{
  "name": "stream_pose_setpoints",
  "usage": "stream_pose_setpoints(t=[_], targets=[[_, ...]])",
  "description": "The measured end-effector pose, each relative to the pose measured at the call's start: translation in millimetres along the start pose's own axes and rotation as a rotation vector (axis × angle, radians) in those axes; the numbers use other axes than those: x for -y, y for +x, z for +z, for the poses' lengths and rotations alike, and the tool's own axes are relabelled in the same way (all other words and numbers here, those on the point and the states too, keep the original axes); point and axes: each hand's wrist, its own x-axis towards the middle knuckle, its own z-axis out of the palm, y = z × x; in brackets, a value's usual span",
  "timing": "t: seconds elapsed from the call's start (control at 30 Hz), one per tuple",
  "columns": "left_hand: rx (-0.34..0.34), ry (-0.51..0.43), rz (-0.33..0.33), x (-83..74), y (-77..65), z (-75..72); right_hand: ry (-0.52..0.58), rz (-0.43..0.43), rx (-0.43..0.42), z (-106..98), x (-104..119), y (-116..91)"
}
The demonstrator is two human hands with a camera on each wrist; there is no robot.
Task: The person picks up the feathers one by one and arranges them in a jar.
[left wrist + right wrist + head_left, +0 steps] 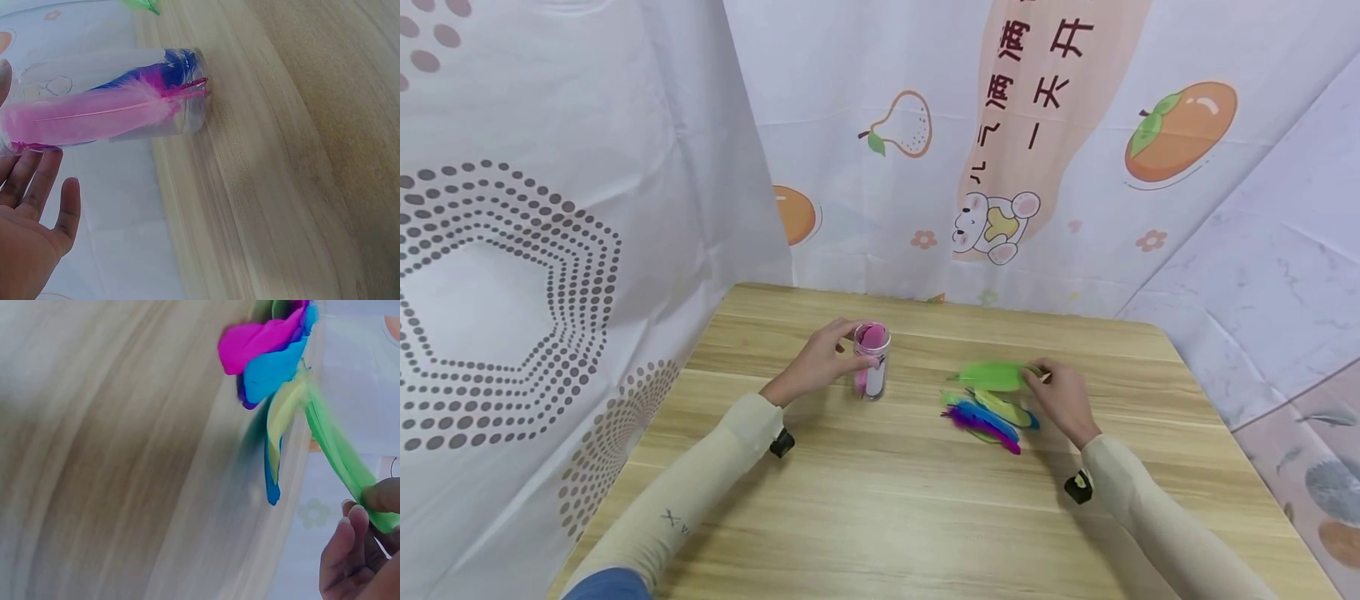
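Note:
A clear plastic jar stands upright on the table, left of the feather pile. My left hand grips it near the top, thumb on the near side and fingers behind. Through the jar's wall, a pink feather and a dark blue feather show in the left wrist view. My right hand pinches a green feather by its broad end, thumb against fingertips; its quill end points left. Below it lie several feathers, among them a blue one, a yellow one and a magenta one.
The wood-grain table reaches back to a hanging cloth printed with fruit and writing. Another patterned cloth hangs along the left side, and a pale marbled sheet on the right.

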Motion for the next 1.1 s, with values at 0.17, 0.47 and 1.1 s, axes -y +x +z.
stream_pose_setpoints(t=[0.17, 0.47, 1.1], targets=[[0.001, -0.004, -0.003, -2.8, -0.6, -0.4, 0.021, 0.006, -0.035, -3.4, 0.1, 0.9], [-0.002, 0.006, -0.001, -3.4, -0.6, -0.4, 0.030, 0.014, -0.140, -10.0, 3.7, 3.4], [0.003, 0.027, 0.002, -3.7, -1.6, -0.9, 0.106, -0.025, -0.182, -17.8, 6.3, 2.5]])
